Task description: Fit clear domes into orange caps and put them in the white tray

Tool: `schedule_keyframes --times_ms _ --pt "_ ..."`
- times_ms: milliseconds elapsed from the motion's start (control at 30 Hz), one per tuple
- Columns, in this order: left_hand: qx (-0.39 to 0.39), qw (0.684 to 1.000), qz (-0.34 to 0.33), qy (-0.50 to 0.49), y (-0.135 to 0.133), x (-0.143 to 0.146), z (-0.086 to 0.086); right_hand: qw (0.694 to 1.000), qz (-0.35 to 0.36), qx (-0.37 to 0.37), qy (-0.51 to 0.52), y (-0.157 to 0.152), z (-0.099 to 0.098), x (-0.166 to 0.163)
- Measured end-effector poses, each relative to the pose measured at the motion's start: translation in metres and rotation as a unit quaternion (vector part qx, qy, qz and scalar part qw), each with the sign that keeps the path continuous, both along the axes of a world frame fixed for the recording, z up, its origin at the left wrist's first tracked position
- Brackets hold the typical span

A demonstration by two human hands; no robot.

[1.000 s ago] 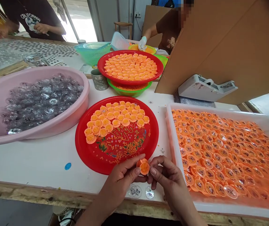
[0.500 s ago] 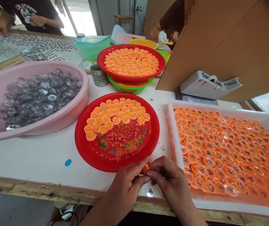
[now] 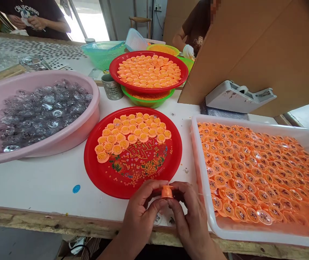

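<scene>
Between my left hand (image 3: pixel 144 208) and my right hand (image 3: pixel 189 213) is a small orange toy cup (image 3: pixel 166 192), flared at both ends. Thumbs and fingertips of both hands press on its sides, just over the near rim of a red tray (image 3: pixel 95 180). In that tray, rows of similar orange cups (image 3: pixel 131 138) with tiny orange beads inside fill the far half. Loose beads (image 3: pixel 149 169) lie on the printed bottom. To the right, a white bin (image 3: pixel 252 233) holds many orange pieces with clear lids (image 3: pixel 249 177) that show a dark printed figure.
A pink basin (image 3: pixel 70 148) of clear plastic domes (image 3: pixel 43 108) stands left. Behind are a red tray of cups (image 3: pixel 149 70) on a green bowl (image 3: pixel 147 99), a mug (image 3: pixel 112 87), a tape dispenser (image 3: pixel 237 99) and a cardboard panel (image 3: pixel 252 47). Two people work across the table.
My hands have turned the orange cup so its side now faces me, and my right hand has shifted slightly left. Across the table, one person's hands have come together.
</scene>
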State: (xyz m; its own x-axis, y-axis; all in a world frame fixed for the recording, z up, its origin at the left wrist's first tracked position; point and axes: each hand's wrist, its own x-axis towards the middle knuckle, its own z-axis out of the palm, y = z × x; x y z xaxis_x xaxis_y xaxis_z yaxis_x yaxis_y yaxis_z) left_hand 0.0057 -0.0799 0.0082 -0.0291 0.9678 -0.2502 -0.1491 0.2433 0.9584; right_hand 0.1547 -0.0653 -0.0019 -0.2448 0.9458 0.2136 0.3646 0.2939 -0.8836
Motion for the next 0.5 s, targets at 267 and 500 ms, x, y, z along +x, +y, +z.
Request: schedule_keyframes --times_ms 267,500 --pt "-0.001 0.999 0.039 0.025 -0.003 0.008 0.005 0.999 -0.019 -0.021 0.032 -0.007 -0.005 -0.013" --pt "-0.030 0.997 -0.008 0.076 0.016 -0.019 -0.002 0.997 0.037 -0.034 -0.058 0.023 0.021 -0.005"
